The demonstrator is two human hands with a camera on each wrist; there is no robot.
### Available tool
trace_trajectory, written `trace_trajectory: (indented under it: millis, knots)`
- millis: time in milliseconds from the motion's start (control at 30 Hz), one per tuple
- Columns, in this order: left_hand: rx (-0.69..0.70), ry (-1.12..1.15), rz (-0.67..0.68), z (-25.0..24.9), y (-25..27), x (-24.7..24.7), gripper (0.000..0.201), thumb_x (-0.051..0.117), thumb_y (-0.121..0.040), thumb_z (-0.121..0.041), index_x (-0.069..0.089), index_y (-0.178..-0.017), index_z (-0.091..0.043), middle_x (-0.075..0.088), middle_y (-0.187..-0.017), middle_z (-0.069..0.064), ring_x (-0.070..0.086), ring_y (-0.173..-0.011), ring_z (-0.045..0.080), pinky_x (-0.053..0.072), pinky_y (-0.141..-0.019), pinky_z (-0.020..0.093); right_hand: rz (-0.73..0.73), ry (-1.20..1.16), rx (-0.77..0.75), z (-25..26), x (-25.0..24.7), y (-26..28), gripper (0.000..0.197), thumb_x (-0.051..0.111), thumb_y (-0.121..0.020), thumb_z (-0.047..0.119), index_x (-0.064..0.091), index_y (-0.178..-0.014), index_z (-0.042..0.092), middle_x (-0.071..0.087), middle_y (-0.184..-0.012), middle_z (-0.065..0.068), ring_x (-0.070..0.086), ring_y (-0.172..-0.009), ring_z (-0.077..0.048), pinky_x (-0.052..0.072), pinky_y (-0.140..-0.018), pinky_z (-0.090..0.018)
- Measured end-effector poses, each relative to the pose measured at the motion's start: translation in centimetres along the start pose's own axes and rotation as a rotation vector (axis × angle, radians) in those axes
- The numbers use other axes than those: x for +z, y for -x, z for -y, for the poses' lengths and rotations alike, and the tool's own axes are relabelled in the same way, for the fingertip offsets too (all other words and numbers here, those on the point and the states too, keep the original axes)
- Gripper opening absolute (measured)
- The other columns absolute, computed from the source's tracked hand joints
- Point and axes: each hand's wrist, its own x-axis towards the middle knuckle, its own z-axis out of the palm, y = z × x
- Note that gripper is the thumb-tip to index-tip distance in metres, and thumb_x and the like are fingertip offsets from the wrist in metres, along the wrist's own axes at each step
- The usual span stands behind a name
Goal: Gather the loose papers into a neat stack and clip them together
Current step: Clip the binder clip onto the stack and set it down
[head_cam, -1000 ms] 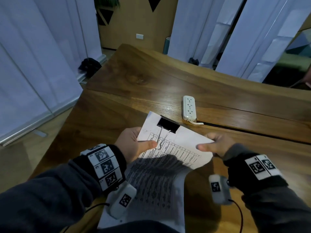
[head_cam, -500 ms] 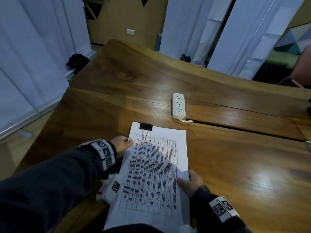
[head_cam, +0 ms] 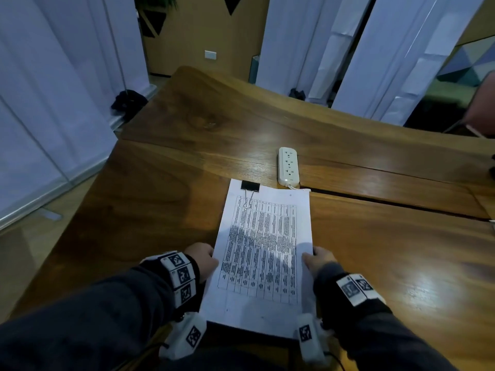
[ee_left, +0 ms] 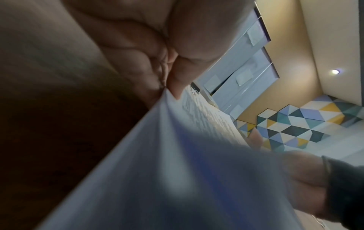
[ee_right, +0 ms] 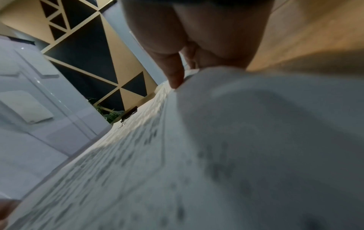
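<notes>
A stack of printed papers (head_cam: 263, 253) lies lengthwise on the wooden table (head_cam: 388, 250), its near end hanging over the front edge. A black binder clip (head_cam: 250, 186) grips the far left corner, with its wire handle folded onto the top page. My left hand (head_cam: 211, 257) pinches the stack's left edge; in the left wrist view the thumb and fingers (ee_left: 173, 87) close on the papers (ee_left: 177, 171). My right hand (head_cam: 308, 259) holds the right edge, and its thumb (ee_right: 175, 79) presses on the top sheet (ee_right: 157, 155). The clip (ee_right: 129, 115) shows far off.
A white power strip (head_cam: 288, 166) lies just beyond the stack's far right corner, beside a dark gap between the table boards. White curtains hang left and behind. A dark bundle (head_cam: 128, 101) lies on the floor past the table's left corner.
The clipped stack, held up at an angle a second ago, now lies flat and straight on the table. Both hands have slid to its side edges in the lower half.
</notes>
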Motion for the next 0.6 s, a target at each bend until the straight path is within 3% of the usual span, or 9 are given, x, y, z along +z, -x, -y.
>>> trace_trajectory:
  millis: [100,267,400,433,533,600]
  knots:
    - [-0.01,-0.013,-0.049,-0.1,-0.2,0.3,0.02,0.05,-0.087,-0.015,0.065,-0.096,-0.004,0.066,-0.101,0.012,0.063,-0.094,0.026,0.053,-0.084,0.033,0.009,0.149,0.002,1.0,-0.7,-0.2,0.031,0.04,-0.093,0.009,0.058,-0.115,-0.004,0.062,-0.119,-0.019,0.056,-0.095,-0.025,0.039,-0.075,-0.024]
    - [-0.015,-0.034,-0.077,0.2,0.4,0.1,0.02,0.05,-0.087,-0.015,0.064,-0.096,-0.003,0.066,-0.102,0.014,0.063,-0.093,0.026,0.052,-0.08,0.033,0.016,0.384,0.014,1.4,-0.5,-0.4,0.032,0.042,-0.092,0.008,0.062,-0.117,0.004,0.064,-0.12,-0.011,0.06,-0.108,-0.027,0.049,-0.094,-0.032]
    - [0.0,-0.054,-0.091,0.5,1.0,-0.4,0.016,0.051,-0.084,-0.016,0.063,-0.085,-0.006,0.062,-0.089,0.009,0.061,-0.083,0.023,0.048,-0.07,0.029,0.01,0.317,0.061,1.7,-0.3,0.3,0.032,0.046,-0.091,0.01,0.061,-0.119,0.006,0.063,-0.12,-0.011,0.06,-0.109,-0.027,0.052,-0.083,-0.029]
    - [0.004,-0.065,-0.102,0.5,1.3,-0.6,0.019,0.05,-0.085,-0.017,0.065,-0.09,-0.005,0.064,-0.092,0.008,0.061,-0.087,0.022,0.049,-0.073,0.029,0.003,0.295,0.073,1.6,-0.2,0.5,0.032,0.046,-0.091,0.012,0.06,-0.119,0.006,0.062,-0.122,-0.011,0.059,-0.111,-0.026,0.053,-0.082,-0.028]
    - [0.006,-0.096,-0.13,0.7,2.1,-1.4,0.032,0.047,-0.088,-0.015,0.062,-0.116,-0.009,0.063,-0.12,0.009,0.058,-0.109,0.023,0.048,-0.092,0.031,-0.045,0.231,0.111,0.7,-0.4,1.6,0.034,0.042,-0.094,0.018,0.06,-0.12,0.008,0.061,-0.126,-0.006,0.059,-0.11,-0.022,0.05,-0.093,-0.031]
    - [-0.005,-0.087,-0.105,1.0,2.7,-1.6,0.034,0.045,-0.089,-0.01,0.06,-0.12,-0.008,0.061,-0.125,0.009,0.057,-0.113,0.024,0.047,-0.097,0.033,0.006,0.191,0.108,-0.3,-0.1,1.9,0.032,0.049,-0.09,0.012,0.061,-0.119,0.006,0.061,-0.125,-0.009,0.06,-0.1,-0.022,0.052,-0.083,-0.031]
